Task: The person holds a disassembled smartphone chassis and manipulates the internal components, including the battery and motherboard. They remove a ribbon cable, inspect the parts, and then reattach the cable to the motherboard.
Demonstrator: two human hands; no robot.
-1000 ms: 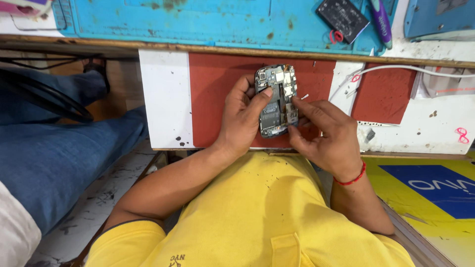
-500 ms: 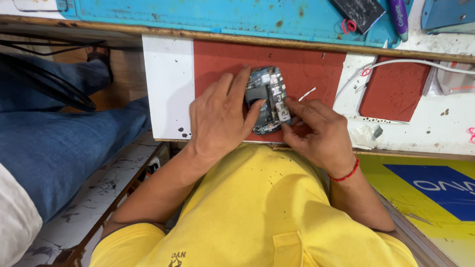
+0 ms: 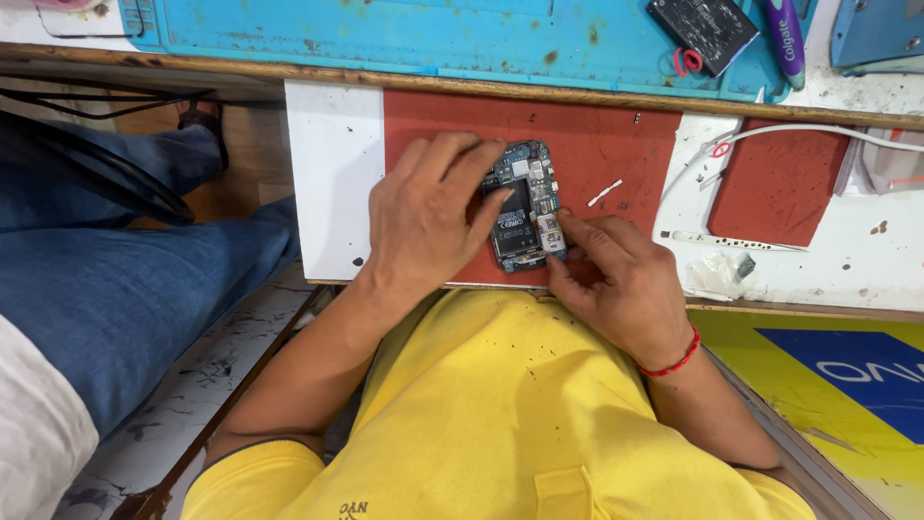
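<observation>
Red-brown matting (image 3: 597,144) covers the near edge of the table (image 3: 828,260), and on it lies an opened phone (image 3: 525,207) with its circuit board and dark chips bare, set lengthwise and slightly tilted, close to the person's yellow shirt (image 3: 481,404). The left hand (image 3: 428,217) lies over the phone's left side, fingers (image 3: 481,159) curved across its upper edge and the thumb stretched along its left rim — a holding grip, loosely closed about the device. The right hand (image 3: 621,274) comes in from the lower right; its forefinger and thumb are drawn together at the phone's lower right corner, on a small pale part there. Whether they actually pinch that part or only press on it cannot be told. A red thread band (image 3: 674,361) circles the right wrist.

Just to the right of the phone, on the mat, lies a small white strip (image 3: 604,193), apart from both hands. Farther right a second red-brown pad (image 3: 775,183) sits on the white tabletop, with a white cable (image 3: 818,130) running above it and a thin pale tool (image 3: 722,241) lying along its lower edge. At the back is a worn blue work mat (image 3: 404,34) — on it a dark flat rectangular part (image 3: 703,29) and a purple-and-white tube (image 3: 787,43). Left of the table, a leg in blue jeans (image 3: 115,279) belongs to another person seated nearby.
</observation>
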